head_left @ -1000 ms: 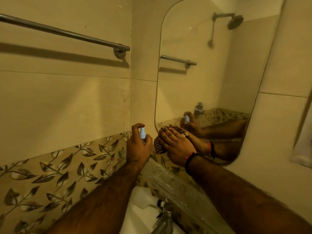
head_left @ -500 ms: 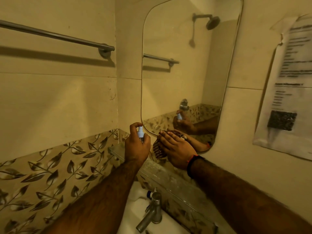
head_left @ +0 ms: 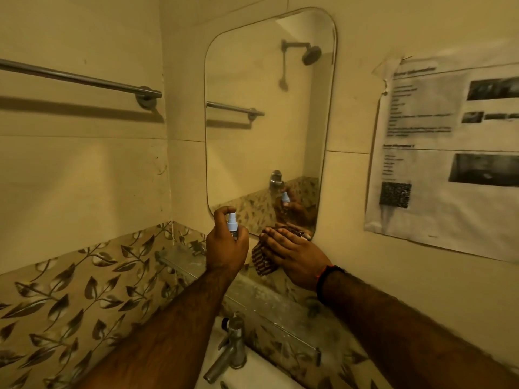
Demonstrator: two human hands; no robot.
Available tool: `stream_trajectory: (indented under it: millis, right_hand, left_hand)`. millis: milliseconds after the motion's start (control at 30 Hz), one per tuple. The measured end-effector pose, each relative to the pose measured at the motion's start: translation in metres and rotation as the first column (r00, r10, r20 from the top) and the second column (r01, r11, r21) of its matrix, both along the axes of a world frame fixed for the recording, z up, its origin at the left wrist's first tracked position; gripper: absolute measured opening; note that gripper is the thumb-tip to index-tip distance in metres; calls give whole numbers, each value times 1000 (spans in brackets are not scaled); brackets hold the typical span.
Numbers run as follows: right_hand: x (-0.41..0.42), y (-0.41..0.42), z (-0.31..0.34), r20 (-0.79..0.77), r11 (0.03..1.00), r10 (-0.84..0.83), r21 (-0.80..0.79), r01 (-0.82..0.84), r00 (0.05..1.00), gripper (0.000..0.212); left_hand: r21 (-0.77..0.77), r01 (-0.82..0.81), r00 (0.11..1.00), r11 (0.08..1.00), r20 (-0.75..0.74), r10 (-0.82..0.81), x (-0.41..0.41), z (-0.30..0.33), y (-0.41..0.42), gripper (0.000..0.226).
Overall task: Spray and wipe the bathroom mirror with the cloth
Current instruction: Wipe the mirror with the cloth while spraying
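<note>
A tall rounded mirror [head_left: 266, 130] hangs on the beige tiled wall above a glass shelf. My left hand [head_left: 226, 247] is wrapped around a small spray bottle [head_left: 232, 223] with a pale blue nozzle, index finger curled over the top, held just before the mirror's lower left corner. My right hand [head_left: 295, 255] lies flat on a dark patterned cloth [head_left: 262, 261], pressing it against the mirror's bottom edge. Most of the cloth is hidden under the hand. Both hands are reflected in the glass.
A glass shelf [head_left: 252, 299] runs under the mirror. Below it stand a metal tap [head_left: 231, 349] and a white basin [head_left: 261, 372]. A towel bar [head_left: 78, 78] is fixed on the left wall. A printed paper sheet [head_left: 449, 153] is taped to the right of the mirror.
The view has pulled back and swung right, so the whole mirror and the paper sheet show. Both hands keep their grip at the mirror's bottom edge.
</note>
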State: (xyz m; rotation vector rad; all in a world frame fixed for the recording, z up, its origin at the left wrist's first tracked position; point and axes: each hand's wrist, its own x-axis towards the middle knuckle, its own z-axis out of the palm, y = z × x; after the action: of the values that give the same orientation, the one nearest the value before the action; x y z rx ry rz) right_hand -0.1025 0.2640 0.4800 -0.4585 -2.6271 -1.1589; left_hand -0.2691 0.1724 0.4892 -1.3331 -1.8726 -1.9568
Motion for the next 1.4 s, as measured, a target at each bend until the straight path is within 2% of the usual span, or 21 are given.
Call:
stream_trajectory:
  millis: [100,367,667,1033,1200,1300,1400]
  right_hand:
    - [13,-1,0,-2,1000,-14,-2,14,1000,54]
    - [34,-6,8,-29,1000,-16,-27,15,999,52]
    - [35,-5,42,-88,999,-22,34,25,996,56]
    - [28,0,120,-243,993,-13,113,41,970,59]
    - [20,0,164,-319,984,-32,156,86,947,72]
    - [16,2,190,-365,981,-11,178,81,931,70]
    - [12,7,215,-364,972,-70,183,146,929,74]
  left_hand:
    - [5,-33,999,999,-38,33,9,0,0,37]
    - [33,21,999,999,-35,-20,24,9,-2,37]
    - [59,41,999,997,-33,-39,26,25,3,38]
    - [137,93,993,986,-87,-82,26,65,15,38]
    - [169,111,989,979,-112,-92,24,87,19,39]
    - [195,124,988,973,-116,-102,23,100,22,40]
    - [197,134,988,971,-107,-115,21,112,25,42]
